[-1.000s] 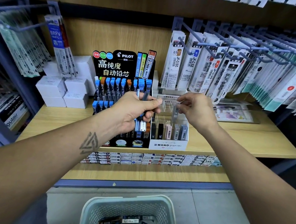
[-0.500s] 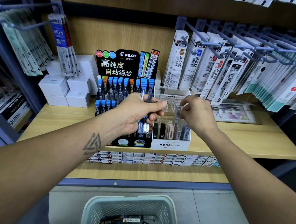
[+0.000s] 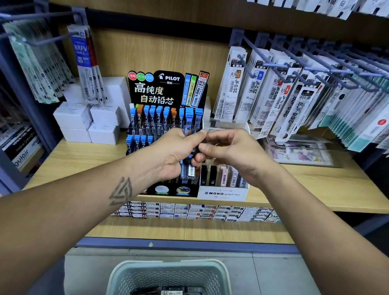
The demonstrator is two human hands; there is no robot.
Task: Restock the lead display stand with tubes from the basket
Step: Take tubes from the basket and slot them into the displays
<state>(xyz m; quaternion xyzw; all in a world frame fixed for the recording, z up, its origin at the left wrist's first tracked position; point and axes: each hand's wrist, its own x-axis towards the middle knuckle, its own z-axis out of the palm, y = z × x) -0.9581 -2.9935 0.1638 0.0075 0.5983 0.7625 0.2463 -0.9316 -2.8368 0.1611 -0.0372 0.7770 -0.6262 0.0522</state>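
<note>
L hand (image 3: pixel 175 154) grips bundle of blue-capped clear lead tubes (image 3: pixel 189 169); R hand (image 3: pixel 234 152) fingertips pinch one tube there, before black Pilot display stand (image 3: pixel 166 89). Pale-green perforated plastic basket (image 3: pixel 166 275) below.

Wooden shelf (image 3: pixel 319 186) and floor (image 3: pixel 281 287): standing stock

On the shelf: black Pilot lead display stand (image 3: pixel 164 123) at centre; white Mono box (image 3: pixel 222 193) touching its right side; stacked white boxes (image 3: pixel 88 121) just left of it; clear flat packets (image 3: pixel 297 151) further right, beyond the Mono box. On the floor, in front of and below the stand: pale green basket (image 3: pixel 122 276) holding dark tubes.
</note>
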